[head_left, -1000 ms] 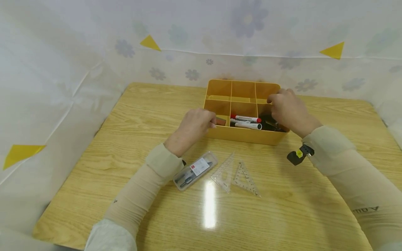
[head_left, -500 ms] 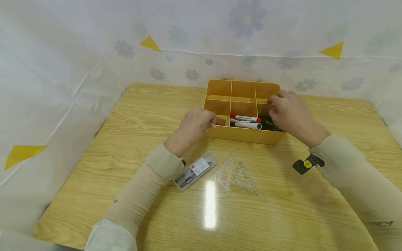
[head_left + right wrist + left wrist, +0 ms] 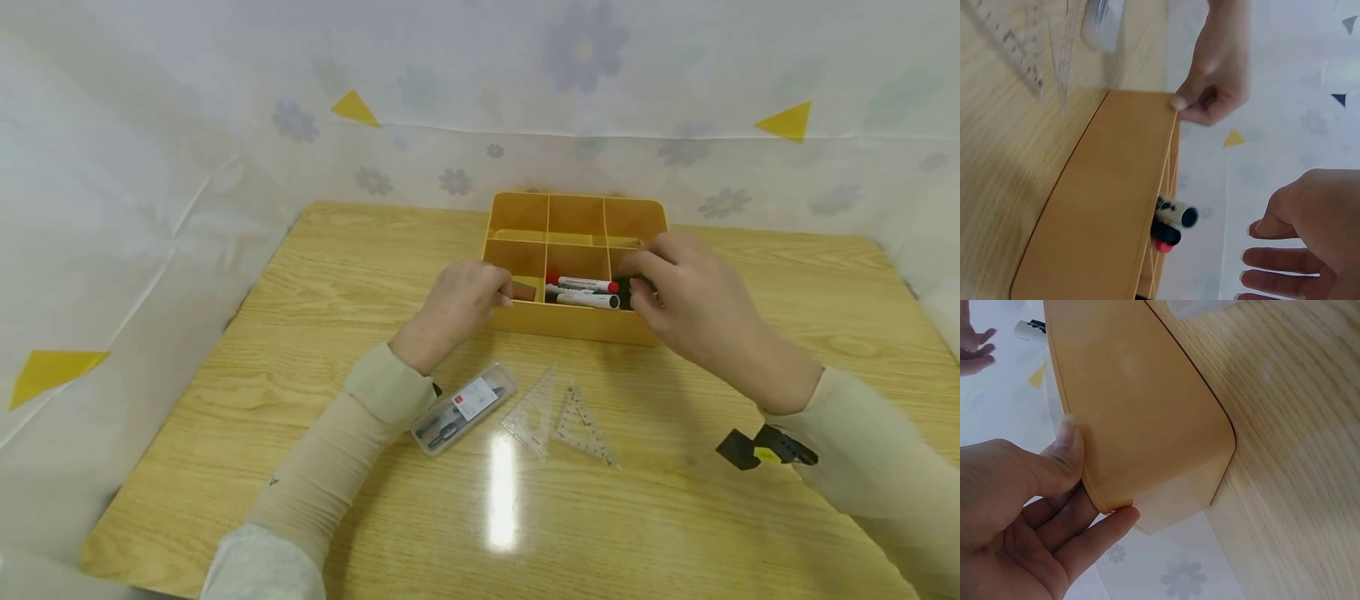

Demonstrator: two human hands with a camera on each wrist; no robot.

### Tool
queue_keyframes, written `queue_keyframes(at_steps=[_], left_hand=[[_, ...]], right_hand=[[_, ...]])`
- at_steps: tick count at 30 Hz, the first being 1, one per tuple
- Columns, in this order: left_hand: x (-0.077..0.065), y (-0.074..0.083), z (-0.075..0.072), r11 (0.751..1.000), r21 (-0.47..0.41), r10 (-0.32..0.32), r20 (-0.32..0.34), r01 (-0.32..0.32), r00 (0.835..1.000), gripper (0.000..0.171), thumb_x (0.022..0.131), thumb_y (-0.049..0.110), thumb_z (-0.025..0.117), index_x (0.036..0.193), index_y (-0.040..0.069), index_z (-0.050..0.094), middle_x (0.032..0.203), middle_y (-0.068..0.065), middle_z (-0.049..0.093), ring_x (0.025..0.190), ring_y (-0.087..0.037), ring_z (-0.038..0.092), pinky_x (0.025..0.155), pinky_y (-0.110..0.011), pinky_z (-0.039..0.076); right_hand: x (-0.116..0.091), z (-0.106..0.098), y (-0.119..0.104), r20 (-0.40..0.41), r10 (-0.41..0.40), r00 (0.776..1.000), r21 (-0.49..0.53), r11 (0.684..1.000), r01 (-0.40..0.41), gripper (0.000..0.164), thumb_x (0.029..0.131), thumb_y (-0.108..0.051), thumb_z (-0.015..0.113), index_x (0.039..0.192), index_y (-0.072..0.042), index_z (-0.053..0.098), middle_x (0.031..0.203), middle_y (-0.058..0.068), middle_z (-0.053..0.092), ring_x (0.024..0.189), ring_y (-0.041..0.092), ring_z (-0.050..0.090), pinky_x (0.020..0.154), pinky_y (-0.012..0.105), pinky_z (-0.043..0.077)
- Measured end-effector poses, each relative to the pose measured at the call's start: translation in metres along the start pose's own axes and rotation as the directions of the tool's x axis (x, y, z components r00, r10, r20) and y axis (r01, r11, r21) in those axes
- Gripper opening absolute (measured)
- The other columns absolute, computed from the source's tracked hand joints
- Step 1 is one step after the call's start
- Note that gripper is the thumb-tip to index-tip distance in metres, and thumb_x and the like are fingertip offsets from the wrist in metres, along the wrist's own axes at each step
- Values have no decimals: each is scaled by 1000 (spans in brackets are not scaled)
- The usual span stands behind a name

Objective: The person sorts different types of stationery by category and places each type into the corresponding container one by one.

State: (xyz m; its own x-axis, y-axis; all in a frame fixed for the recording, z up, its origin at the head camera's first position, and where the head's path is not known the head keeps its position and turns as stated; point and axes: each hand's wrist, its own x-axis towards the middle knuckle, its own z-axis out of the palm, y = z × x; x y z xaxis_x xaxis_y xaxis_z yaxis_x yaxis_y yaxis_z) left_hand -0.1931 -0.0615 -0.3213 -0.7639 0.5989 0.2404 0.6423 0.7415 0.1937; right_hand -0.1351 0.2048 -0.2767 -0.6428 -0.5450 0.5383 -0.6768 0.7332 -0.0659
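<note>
Okay so the table is pale wood grain, shiny enough to throw back a bright strip of light toward the front. White sheeting hangs along the back and left, printed with faded flowers and dotted with yellow triangles, 2 at the back and 1 on the left. The yellow-orange box sits near the table's back edge, split into 6 compartments. Left hand has its near left rim corner pinched between thumb and fingers. Right hand is over the right end, thumb and fingers apart. Markers lie in the near middle slot, a reddish-brown block in the near left; dark stuff in the near right is mostly hidden. In front on the wood: a clear compass case and 2 see-through set squares.
</note>
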Motion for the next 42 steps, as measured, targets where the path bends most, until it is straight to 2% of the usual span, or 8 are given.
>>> queue_keyframes(at_steps=[6,11,16,22,30,35,38,42], left_hand=[[0,0,1,1000,-3,8,-13,-8,1000,11,84,22,67,80,12,65,79,2,67,68,-9,56,63,-23,49],[1,0,0,1000,-18,-6,-1,6,1000,11,84,22,66,79,12,65,79,2,66,68,-10,55,63,-25,48],[-1,0,-2,999,-36,-33,21,33,999,12,84,24,64,80,13,65,80,1,66,69,-11,55,64,-26,49],[-1,1,-1,1000,-3,-14,5,14,1000,12,84,23,65,80,12,65,80,1,67,69,-11,56,63,-25,49],[-1,1,0,1000,9,-31,20,30,999,11,84,23,65,81,13,65,80,2,66,67,-8,53,62,-22,48],[0,1,1,999,16,-33,29,32,999,10,83,23,67,81,13,66,80,2,67,67,-9,55,62,-23,49],[0,1,2,999,13,-29,25,29,999,10,83,23,68,82,13,67,81,2,67,67,-10,56,62,-24,49],[0,1,2,1000,10,-24,15,24,1000,10,83,23,67,81,13,66,80,2,66,67,-10,55,62,-24,49]], right_hand=[[-15,-8,-23,31,0,1000,54,999,-1,18,79,-4,60,97,-6,63,95,9,58,81,24,48,63,38,43],[-33,-8,-30,46,-5,999,82,997,1,24,77,-6,63,101,-8,62,97,8,58,84,22,51,62,39,46],[-49,-4,-36,107,-16,994,91,996,6,29,77,-11,65,106,-6,59,101,8,57,86,20,53,64,38,49],[-67,10,-48,179,-18,984,138,990,-7,33,78,-14,66,109,-7,57,104,6,55,94,18,51,71,36,51],[-85,38,-62,282,-27,959,183,983,-26,44,81,-21,64,119,-3,51,120,13,50,109,25,46,87,43,46],[-96,55,-68,388,-60,920,170,985,-7,63,85,-36,63,133,-3,40,138,19,36,124,33,33,100,50,34],[-102,60,-70,425,-88,901,163,986,20,67,86,-41,61,136,-4,36,142,20,32,127,35,30,101,51,33],[-106,62,-72,422,-109,900,132,990,58,61,88,-35,58,135,-2,37,141,21,33,125,35,33,99,51,35]])
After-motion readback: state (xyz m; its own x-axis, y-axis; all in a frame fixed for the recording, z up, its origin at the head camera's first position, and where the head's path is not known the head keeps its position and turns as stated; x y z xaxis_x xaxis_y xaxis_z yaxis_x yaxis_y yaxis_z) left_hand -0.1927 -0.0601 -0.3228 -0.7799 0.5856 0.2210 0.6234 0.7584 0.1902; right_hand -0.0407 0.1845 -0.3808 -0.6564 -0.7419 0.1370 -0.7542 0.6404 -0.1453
